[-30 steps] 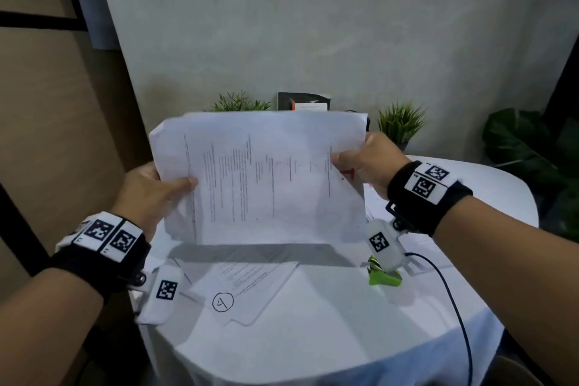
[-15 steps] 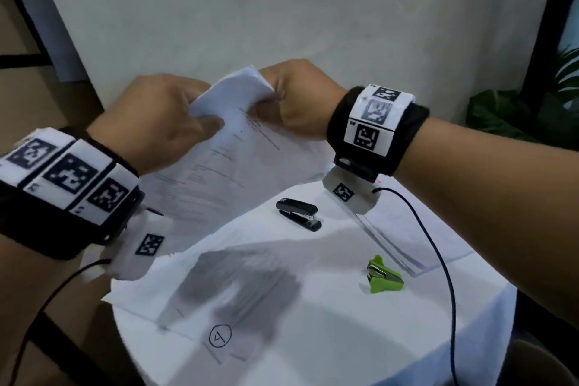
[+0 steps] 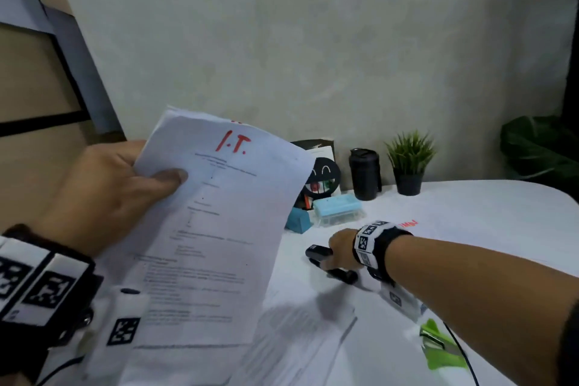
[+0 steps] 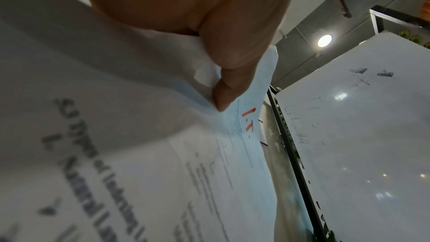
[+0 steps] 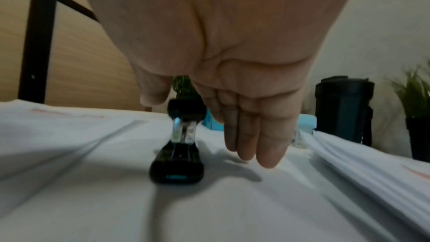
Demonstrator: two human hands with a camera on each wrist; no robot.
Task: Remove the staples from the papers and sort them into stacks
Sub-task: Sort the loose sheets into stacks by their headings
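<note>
Head view: papers (image 3: 200,229) held up off table (image 3: 470,216) by left hand (image 3: 106,194), thumb (image 3: 166,177) pinched on top edge, red "I.T." near it. Right hand (image 3: 340,249) laid over black stapler (image 3: 318,252) on table, fingers (image 5: 256,135) straight, beside stapler, not curled round it. Green staple remover (image 3: 438,345) under right arm.
</note>
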